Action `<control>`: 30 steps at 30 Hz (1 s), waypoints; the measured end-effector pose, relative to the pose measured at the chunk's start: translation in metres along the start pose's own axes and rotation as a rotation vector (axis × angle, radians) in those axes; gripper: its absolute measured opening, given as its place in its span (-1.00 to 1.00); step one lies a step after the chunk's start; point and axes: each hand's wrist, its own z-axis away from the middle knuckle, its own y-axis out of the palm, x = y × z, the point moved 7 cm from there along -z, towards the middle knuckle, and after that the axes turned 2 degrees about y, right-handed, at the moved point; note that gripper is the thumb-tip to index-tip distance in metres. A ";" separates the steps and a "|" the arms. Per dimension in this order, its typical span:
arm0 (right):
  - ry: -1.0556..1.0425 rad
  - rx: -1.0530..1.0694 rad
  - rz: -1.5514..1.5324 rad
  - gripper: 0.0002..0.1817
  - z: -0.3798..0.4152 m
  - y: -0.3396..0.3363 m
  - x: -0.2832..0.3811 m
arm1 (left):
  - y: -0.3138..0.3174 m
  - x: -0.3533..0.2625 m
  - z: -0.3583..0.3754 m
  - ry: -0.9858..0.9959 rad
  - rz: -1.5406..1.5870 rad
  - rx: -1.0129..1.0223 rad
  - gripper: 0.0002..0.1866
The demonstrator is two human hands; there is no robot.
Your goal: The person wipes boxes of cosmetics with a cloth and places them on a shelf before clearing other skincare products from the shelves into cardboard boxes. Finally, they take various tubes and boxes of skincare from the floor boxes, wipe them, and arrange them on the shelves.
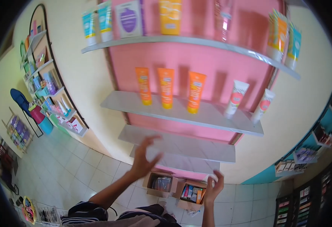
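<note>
My left hand (144,159) is raised in front of the lower grey shelves, its fingers apart and curved with nothing between them. Lower down on the right, my right hand (214,188) is held up near an open carton (189,204) of packed boxes and tubes, fingers apart and holding nothing I can see. On the shelf (116,103) above my hands stand orange tubes with yellow caps, among them a middle orange tube (166,89). To their right are a white tube (236,99) and another white tube (263,105) with pink labels, both upright.
The top shelf (154,40) carries blue tubes (105,20), a purple-and-white box (129,19), a yellow pack (170,17) and orange tubes. A second carton (149,184) stands on the tiled floor. Stocked shelves (50,81) line the left wall, and dark racks (302,206) stand at right.
</note>
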 end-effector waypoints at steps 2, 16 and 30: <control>-0.306 0.061 -0.044 -0.61 -0.020 0.036 0.085 | -0.043 0.017 -0.028 0.007 -0.009 -0.278 -0.46; -0.200 0.720 -0.448 -0.40 -0.136 0.226 0.194 | -0.005 0.057 -0.169 0.031 0.740 -0.033 -0.60; 0.136 0.241 -0.793 -0.64 -0.008 0.098 0.103 | 0.075 -0.073 -0.037 0.052 0.337 0.382 -0.61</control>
